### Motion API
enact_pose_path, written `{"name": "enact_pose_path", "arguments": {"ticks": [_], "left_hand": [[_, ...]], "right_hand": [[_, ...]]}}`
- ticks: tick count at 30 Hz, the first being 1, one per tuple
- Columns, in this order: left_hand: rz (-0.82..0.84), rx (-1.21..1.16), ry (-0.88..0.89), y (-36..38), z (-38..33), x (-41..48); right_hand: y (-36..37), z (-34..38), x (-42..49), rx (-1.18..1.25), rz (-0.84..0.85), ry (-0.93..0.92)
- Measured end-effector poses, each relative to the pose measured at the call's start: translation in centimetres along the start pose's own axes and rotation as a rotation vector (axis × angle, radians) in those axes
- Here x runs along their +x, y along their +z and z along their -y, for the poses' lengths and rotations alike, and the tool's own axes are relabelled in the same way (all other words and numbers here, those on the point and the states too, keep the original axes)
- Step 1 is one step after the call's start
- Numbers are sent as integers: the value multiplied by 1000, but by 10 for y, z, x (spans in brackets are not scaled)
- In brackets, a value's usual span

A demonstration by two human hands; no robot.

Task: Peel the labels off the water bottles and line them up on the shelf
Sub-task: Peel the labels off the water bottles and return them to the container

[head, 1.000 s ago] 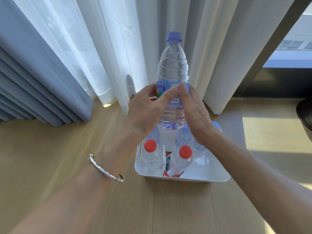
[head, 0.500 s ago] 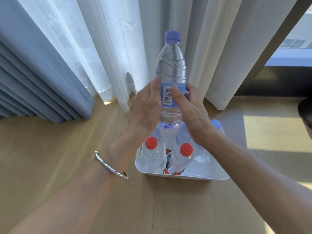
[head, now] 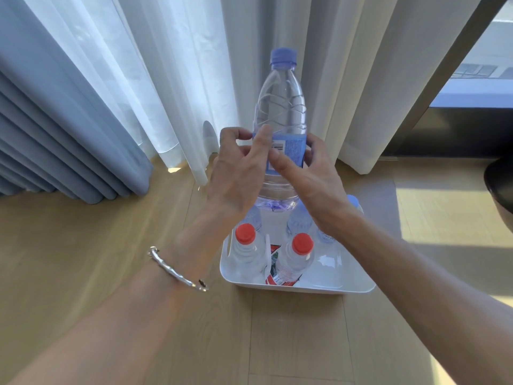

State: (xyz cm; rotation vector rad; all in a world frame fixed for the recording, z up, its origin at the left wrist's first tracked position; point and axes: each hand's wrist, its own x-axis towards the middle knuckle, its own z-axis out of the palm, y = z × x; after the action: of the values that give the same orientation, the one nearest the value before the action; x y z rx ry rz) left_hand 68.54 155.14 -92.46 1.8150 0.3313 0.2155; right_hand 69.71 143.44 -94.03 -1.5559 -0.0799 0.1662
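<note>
Now: bottle (head: 280, 107) upright in mid-air above tray (head: 305, 289), blue cap up. Right hand (head: 313, 184) wraps it from right, thumb pressed on label (head: 293, 151). Left hand (head: 236, 168) curls round bottle's left side, fingertip (head: 265, 133) at label's top edge. Tray on floor (head: 83, 245) holds two red-capped bottles (head: 245, 245) in front, more behind. Bracelet (head: 177, 269) on left wrist.

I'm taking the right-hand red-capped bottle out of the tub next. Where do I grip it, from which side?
Probably at the neck under its red cap, coming down from above: the red-capped bottle stands upright in the white tub, top free, body crowded by the tub wall and neighbouring bottles.
</note>
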Motion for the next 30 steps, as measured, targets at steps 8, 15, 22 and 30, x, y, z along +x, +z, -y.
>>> {"name": "enact_pose_path", "arguments": {"ticks": [8, 15, 22, 30], "left_hand": [[16, 2, -59, -7, -2, 2], [-15, 47, 7, -9, -5, 3], [-45, 92, 81, -12, -6, 5], [-9, -98, -5, -16, -4, 7]], "right_hand": [[5, -4, -2, -44, -56, -56], [8, -3, -3, -58, -84, -93], [6, -6, 0, -85, -94, -106], [-1, -7, 4, -56, -56, -40]]}}
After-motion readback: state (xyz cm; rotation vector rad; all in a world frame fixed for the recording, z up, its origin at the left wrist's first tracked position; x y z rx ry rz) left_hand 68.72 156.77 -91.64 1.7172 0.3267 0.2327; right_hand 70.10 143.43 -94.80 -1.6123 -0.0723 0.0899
